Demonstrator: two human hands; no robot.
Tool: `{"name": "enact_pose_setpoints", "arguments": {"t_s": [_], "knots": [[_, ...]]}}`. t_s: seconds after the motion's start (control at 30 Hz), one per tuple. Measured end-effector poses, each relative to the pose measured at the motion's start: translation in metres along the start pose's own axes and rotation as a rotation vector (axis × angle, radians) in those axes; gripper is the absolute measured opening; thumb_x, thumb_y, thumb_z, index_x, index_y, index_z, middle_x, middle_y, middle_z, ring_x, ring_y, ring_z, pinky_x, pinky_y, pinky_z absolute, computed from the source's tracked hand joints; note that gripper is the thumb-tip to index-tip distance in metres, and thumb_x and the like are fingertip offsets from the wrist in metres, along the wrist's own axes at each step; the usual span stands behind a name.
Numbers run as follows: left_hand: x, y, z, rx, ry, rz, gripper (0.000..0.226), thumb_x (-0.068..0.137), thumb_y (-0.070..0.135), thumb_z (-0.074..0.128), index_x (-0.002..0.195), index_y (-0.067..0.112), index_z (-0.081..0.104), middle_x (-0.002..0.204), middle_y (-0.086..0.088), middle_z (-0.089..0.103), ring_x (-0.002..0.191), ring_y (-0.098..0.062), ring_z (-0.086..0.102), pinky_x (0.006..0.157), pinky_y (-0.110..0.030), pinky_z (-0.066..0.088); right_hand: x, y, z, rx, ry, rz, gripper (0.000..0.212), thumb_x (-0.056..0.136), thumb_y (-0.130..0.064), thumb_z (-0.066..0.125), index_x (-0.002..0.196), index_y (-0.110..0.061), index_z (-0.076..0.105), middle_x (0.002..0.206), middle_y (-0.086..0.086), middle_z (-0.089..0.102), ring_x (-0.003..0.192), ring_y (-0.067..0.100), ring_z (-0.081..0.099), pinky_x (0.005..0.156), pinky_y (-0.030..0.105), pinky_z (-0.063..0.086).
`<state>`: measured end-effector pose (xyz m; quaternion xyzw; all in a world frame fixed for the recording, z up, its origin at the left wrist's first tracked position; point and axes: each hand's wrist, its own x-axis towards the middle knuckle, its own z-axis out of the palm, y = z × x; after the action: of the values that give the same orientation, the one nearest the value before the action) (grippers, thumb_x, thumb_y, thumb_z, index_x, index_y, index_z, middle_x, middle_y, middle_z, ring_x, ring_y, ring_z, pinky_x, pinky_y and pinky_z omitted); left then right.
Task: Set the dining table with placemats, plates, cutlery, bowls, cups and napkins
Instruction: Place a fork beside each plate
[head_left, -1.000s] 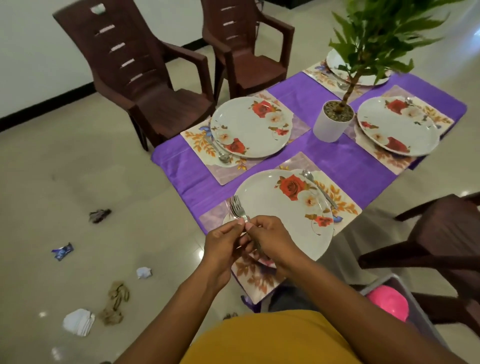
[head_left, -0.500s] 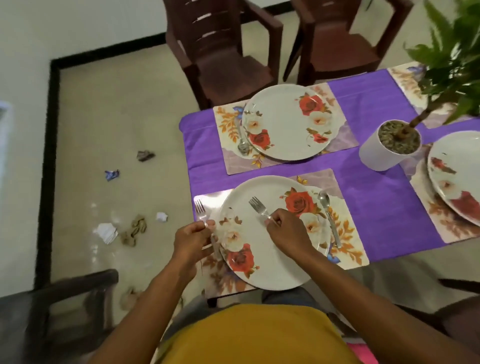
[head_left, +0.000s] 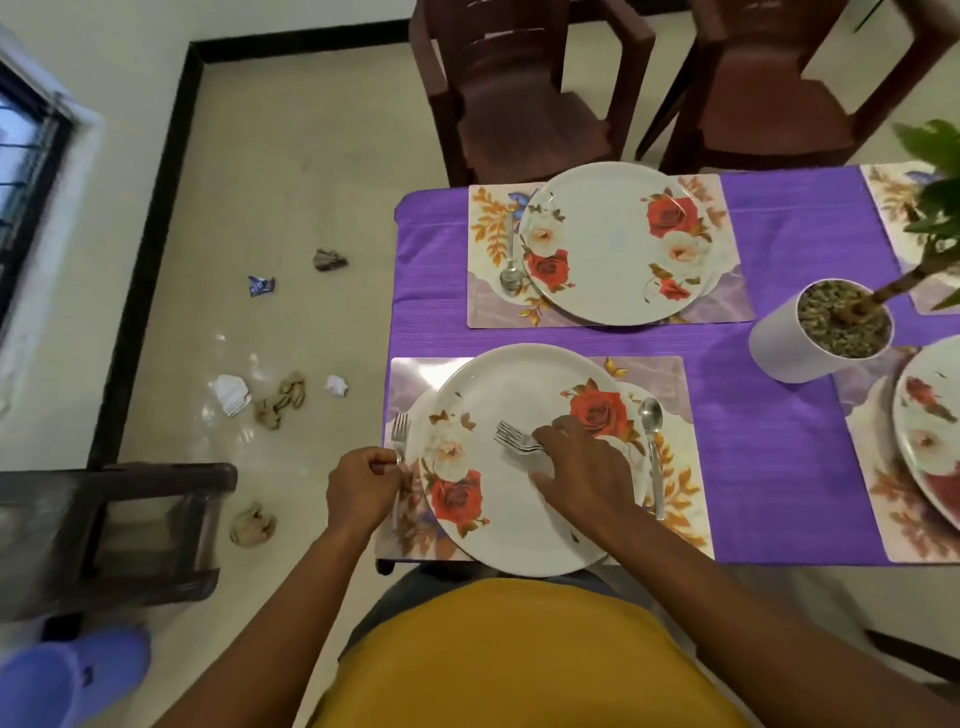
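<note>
Your left hand (head_left: 363, 480) pinches one fork (head_left: 399, 435), which points away from you, just left of the plate (head_left: 519, 519). Your right hand (head_left: 582, 467) grips more forks (head_left: 514, 440) over the plate.

A home dining room: set table (head_left: 779, 441), 2 plastic chairs (head_left: 524, 93).
</note>
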<state>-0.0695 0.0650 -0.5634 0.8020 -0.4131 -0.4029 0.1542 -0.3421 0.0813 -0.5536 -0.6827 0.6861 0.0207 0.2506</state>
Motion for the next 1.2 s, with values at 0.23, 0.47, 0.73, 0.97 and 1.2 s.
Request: {"name": "enact_pose_setpoints", "arguments": {"t_s": [0.23, 0.47, 0.73, 0.97, 1.2], "knots": [[0.007, -0.005, 0.005, 0.034, 0.039, 0.023, 0.01, 0.086, 0.015, 0.078, 0.091, 0.022, 0.075, 0.081, 0.01, 0.07, 0.079, -0.008, 0.065, 0.068, -0.025, 0.046, -0.003, 0.004, 0.007, -0.124, -0.084, -0.047, 0.068, 0.082, -0.055, 0.075, 0.14, -0.031, 0.048, 0.168, 0.014, 0.022, 0.1, 0.033, 0.07, 0.062, 0.028, 0.044], [0.01, -0.006, 0.009, 0.129, 0.096, 0.083, 0.008, 0.086, 0.018, 0.079, 0.092, 0.019, 0.073, 0.081, 0.007, 0.069, 0.077, -0.014, 0.063, 0.063, -0.023, 0.04, 0.0, 0.005, 0.006, -0.159, -0.096, -0.085, 0.073, 0.082, -0.057, 0.077, 0.143, -0.03, 0.047, 0.168, 0.018, 0.022, 0.095, 0.034, 0.071, 0.061, 0.029, 0.042], [0.009, -0.004, 0.011, 0.208, 0.17, 0.134, 0.016, 0.087, 0.024, 0.08, 0.099, 0.019, 0.072, 0.089, 0.002, 0.072, 0.081, -0.019, 0.066, 0.068, -0.026, 0.043, 0.0, 0.006, 0.005, -0.174, -0.112, -0.099, 0.074, 0.085, -0.058, 0.074, 0.146, -0.03, 0.043, 0.168, 0.018, 0.019, 0.097, 0.032, 0.071, 0.061, 0.027, 0.041], [0.007, 0.001, 0.013, 0.233, 0.208, 0.115, 0.02, 0.087, 0.025, 0.08, 0.104, 0.016, 0.074, 0.096, -0.001, 0.074, 0.08, -0.015, 0.06, 0.07, -0.029, 0.043, 0.0, 0.007, 0.005, -0.171, -0.12, -0.109, 0.073, 0.085, -0.057, 0.074, 0.145, -0.029, 0.043, 0.168, 0.019, 0.019, 0.098, 0.033, 0.07, 0.062, 0.028, 0.039], [0.011, 0.0, 0.015, 0.212, 0.189, 0.121, 0.015, 0.087, 0.02, 0.077, 0.101, 0.016, 0.075, 0.094, -0.003, 0.075, 0.081, -0.019, 0.063, 0.072, -0.03, 0.047, 0.001, 0.008, 0.005, -0.175, -0.119, -0.121, 0.073, 0.087, -0.057, 0.072, 0.146, -0.03, 0.041, 0.169, 0.018, 0.017, 0.098, 0.032, 0.07, 0.062, 0.026, 0.039]]}}
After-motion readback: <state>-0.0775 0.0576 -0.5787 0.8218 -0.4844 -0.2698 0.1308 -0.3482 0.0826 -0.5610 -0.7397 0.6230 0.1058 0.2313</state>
